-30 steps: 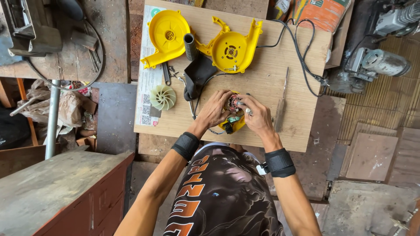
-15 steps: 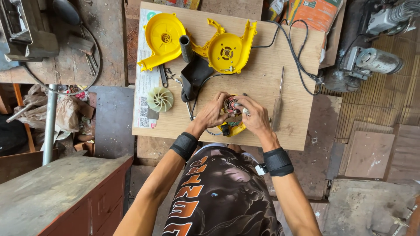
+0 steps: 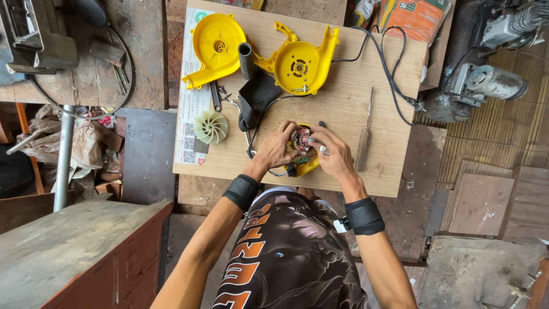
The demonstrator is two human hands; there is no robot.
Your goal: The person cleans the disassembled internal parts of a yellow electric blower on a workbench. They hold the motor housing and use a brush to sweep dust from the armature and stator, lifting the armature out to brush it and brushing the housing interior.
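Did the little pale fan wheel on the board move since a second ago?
No. The fan wheel lies at the same spot beside the printed sheet, just below the round yellow housing half; only the camera shifted slightly.

View: single head-worn camera, looking almost straight down from above the person's own torso. Range: moderate, about arm's reach above the table [image 3: 354, 171], whose whole top fits in frame. Both hands sit near centre; forearms enter from the bottom edge. Margins take in floor, a workbench [image 3: 68, 252] lower left, and machinery [image 3: 486, 80] upper right.
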